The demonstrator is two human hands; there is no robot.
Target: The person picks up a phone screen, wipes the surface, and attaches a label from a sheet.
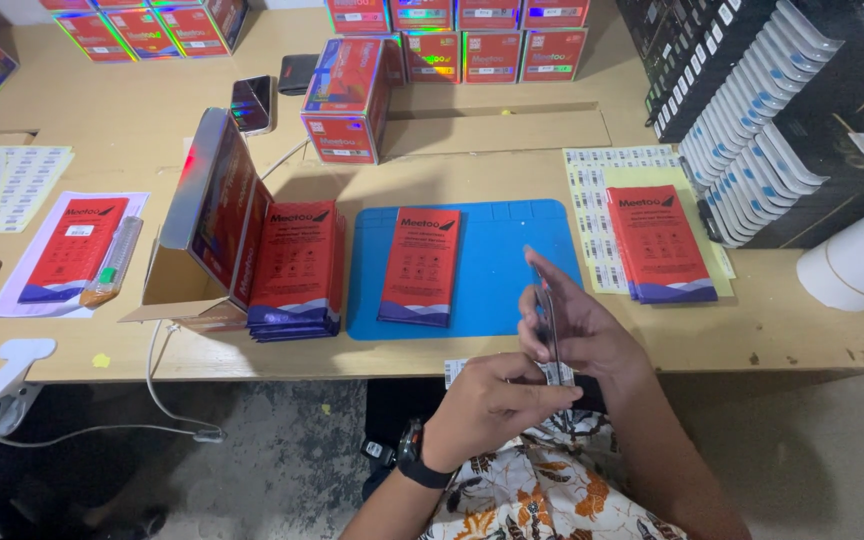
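While both hands pinch it, keep the thin flat packet [549, 325] edge-up: left hand [497, 400] at its base, right hand [572, 325] steadying above, blue mat [502, 265] just beyond.

A black wristwatch [414, 455] on the left wrist; patterned white, orange and black garment [542, 495].

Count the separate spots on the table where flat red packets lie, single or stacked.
4: one on the white sheet at left, a stack beside the open box, one on the blue mat, a stack at right. More may be hidden.
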